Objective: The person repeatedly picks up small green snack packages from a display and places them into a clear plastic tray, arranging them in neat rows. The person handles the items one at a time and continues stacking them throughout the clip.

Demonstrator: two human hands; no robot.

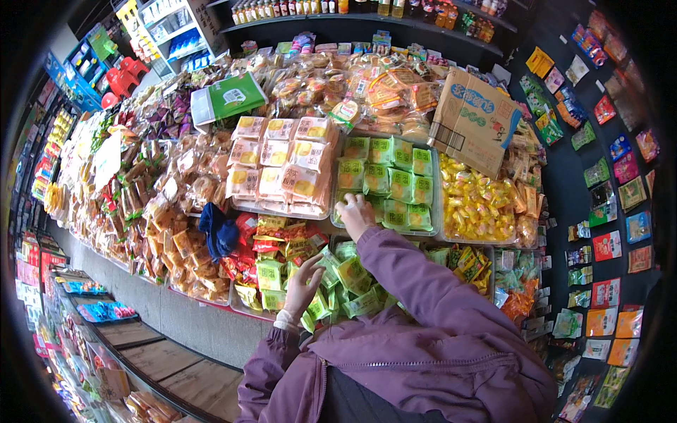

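Note:
My right hand (355, 214) reaches into the front left corner of a clear plastic tray (437, 185) holding rows of green snack packets (396, 180). Its fingers curl down over the packets there, and whether they grip one is hidden. Lower and to the left, my left hand (302, 290) hovers over or beside a loose heap of green packets (354, 277), with its fingers apart and nothing visible in them. Stacked neatly left of the green tray are white-and-yellow snack packets (280, 156). Red and gold snack bags (280, 232) lie just beyond my left hand.
Yellow wrapped sweets (470, 203) fill a tray on the right, under a tilted cardboard box (470, 119). A dark blue cloth item (218, 231) rests on bagged pastries at left. A green carton (228, 100) lies farther back. Hanging packets (605, 246) line the right wall.

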